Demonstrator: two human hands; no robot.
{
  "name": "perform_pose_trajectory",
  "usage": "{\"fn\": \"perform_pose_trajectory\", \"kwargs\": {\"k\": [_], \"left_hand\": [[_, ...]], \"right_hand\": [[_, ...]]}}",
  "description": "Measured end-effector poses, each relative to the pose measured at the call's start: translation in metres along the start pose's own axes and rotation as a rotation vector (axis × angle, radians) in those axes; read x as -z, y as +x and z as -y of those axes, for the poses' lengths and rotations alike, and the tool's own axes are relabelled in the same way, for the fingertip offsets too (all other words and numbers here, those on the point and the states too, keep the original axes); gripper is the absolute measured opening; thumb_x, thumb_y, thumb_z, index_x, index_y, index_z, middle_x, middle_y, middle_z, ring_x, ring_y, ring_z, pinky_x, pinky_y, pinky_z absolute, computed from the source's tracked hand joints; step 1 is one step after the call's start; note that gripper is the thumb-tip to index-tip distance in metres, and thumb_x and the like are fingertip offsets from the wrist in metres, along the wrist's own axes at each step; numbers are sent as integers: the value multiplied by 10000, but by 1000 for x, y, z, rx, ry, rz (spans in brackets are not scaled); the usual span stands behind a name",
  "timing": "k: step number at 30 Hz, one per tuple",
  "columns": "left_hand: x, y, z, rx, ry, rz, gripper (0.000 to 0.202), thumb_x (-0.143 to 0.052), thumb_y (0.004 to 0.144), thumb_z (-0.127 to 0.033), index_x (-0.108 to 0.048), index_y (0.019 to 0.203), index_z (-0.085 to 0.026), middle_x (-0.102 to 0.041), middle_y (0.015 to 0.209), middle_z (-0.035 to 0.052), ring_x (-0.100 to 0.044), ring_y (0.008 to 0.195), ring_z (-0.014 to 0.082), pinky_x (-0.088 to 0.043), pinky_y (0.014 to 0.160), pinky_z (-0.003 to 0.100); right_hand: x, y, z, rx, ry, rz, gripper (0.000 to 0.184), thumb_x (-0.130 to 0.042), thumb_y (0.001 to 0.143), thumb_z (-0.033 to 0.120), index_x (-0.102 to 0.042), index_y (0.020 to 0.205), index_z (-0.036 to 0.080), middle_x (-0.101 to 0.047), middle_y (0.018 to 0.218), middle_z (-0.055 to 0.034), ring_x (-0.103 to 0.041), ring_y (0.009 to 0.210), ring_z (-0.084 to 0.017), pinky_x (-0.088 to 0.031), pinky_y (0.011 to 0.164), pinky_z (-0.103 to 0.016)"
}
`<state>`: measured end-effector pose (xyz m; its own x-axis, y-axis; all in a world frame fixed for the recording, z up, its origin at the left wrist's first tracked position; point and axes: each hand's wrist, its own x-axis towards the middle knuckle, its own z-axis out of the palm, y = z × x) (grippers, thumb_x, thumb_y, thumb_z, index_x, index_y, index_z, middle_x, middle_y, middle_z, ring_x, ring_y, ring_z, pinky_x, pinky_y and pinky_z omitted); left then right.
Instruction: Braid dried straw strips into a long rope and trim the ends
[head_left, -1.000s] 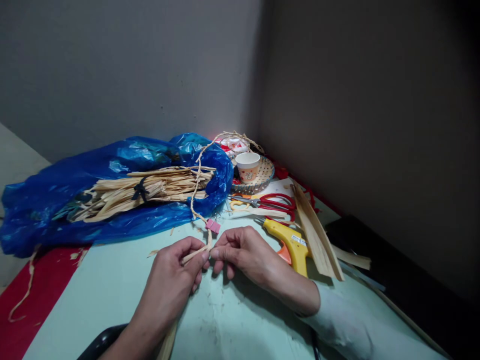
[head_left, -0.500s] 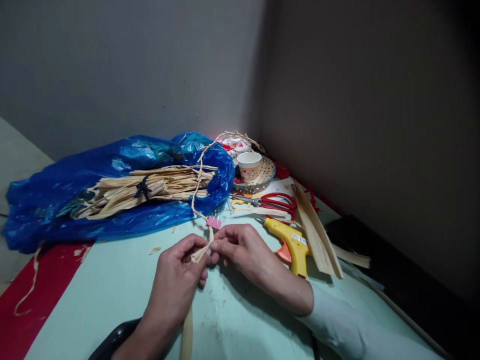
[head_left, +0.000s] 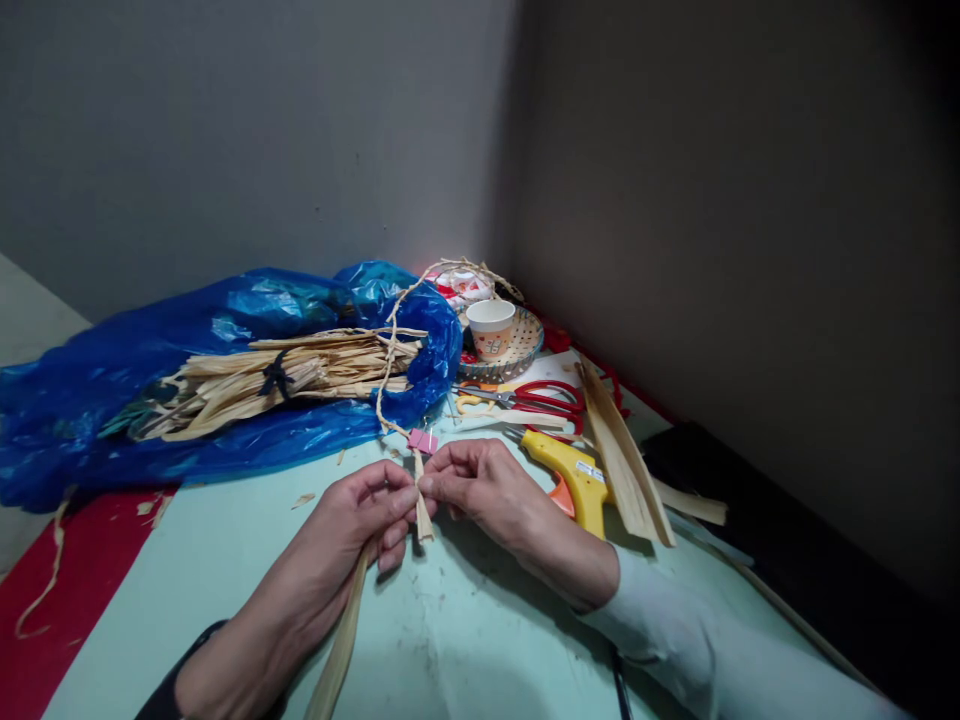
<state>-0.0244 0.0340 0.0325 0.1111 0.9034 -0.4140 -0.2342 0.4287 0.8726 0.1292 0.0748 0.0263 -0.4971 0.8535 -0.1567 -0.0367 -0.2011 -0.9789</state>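
My left hand (head_left: 371, 520) and my right hand (head_left: 487, 500) meet over the table, fingertips pinched together around a pale dried-leaf strip (head_left: 424, 522). Its short flared end hangs below the pinch. Just above my fingers a pink binder clip (head_left: 423, 441) grips the strip, where it joins a thin twisted cord (head_left: 385, 390) that loops up and back over the blue bag. A second, longer leaf strip (head_left: 343, 640) passes under my left fingers and trails down toward me. My fingertips partly hide where the strips meet.
Behind my hands lies a blue plastic bag (head_left: 67, 400) with a tied bundle of dried leaves (head_left: 315, 372). To the right are a yellow glue gun (head_left: 574, 475), red-handled scissors (head_left: 551, 397), a folded dry leaf (head_left: 622, 455) and a paper cup (head_left: 491, 335) on a woven basket (head_left: 531, 350).
My left hand has turned and shifted slightly left, so the strip's flared end now hangs downward between the hands. The long strip below swings left. My right hand keeps its pinch.
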Motion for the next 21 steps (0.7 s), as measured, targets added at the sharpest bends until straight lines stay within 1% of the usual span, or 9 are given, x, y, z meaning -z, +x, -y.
{"fn": "perform_pose_trajectory", "kwargs": {"k": [2, 4, 8, 10, 13, 17, 21], "left_hand": [[-1, 0, 1, -23, 32, -2, 235, -770, 693, -271, -573, 690, -145, -510, 509, -73, -296, 377, 3, -270, 360, 122], [-1, 1, 1, -45, 96, -10, 235, -762, 695, -275, -571, 692, -139, -494, 508, -78, -293, 373, -3, -233, 358, 120], [0, 0, 1, -75, 233, -16, 196, -694, 737, -287, -563, 716, -143, -495, 525, -72, -319, 360, -1, -178, 366, 136], [-2, -1, 1, -79, 305, -46, 197, -675, 736, -303, -556, 706, -149, -461, 495, -84, -316, 343, 5, -165, 366, 146], [-7, -3, -1, -79, 388, -108, 232, -679, 695, -348, -544, 683, -160, -423, 452, -98, -311, 307, 16, -145, 352, 160], [-12, -3, 0, -84, 407, -143, 250, -669, 674, -385, -559, 710, -164, -474, 483, -76, -315, 305, 25, -148, 343, 169], [-10, 0, 7, -125, 422, -144, 205, -663, 692, -334, -536, 657, -177, -458, 455, -77, -296, 335, 33, -161, 347, 162]], "right_hand": [[2, 0, 0, -14, 15, 19, 67, -608, 744, 169, -603, 687, 134, -575, 557, 32, -436, 463, -65, -328, 479, -183], [4, -1, -3, -11, -19, 50, 95, -601, 761, 208, -607, 696, 139, -586, 575, 26, -451, 467, -70, -339, 477, -187], [10, -5, -9, 19, -223, 57, 149, -570, 804, 248, -631, 707, 154, -650, 635, -7, -505, 512, -86, -375, 511, -192], [11, -8, -10, 24, -322, 35, 187, -561, 818, 259, -642, 687, 155, -665, 635, -17, -507, 521, -89, -370, 517, -191], [9, -12, -7, 38, -418, 16, 223, -554, 821, 248, -655, 648, 150, -661, 616, -19, -512, 540, -93, -358, 525, -191], [7, -15, -5, 50, -443, 1, 225, -541, 822, 224, -659, 645, 150, -657, 598, -10, -520, 542, -93, -352, 534, -194], [7, -15, -10, 67, -399, 7, 199, -527, 830, 226, -665, 708, 151, -686, 639, -20, -531, 552, -99, -371, 542, -197]]}}
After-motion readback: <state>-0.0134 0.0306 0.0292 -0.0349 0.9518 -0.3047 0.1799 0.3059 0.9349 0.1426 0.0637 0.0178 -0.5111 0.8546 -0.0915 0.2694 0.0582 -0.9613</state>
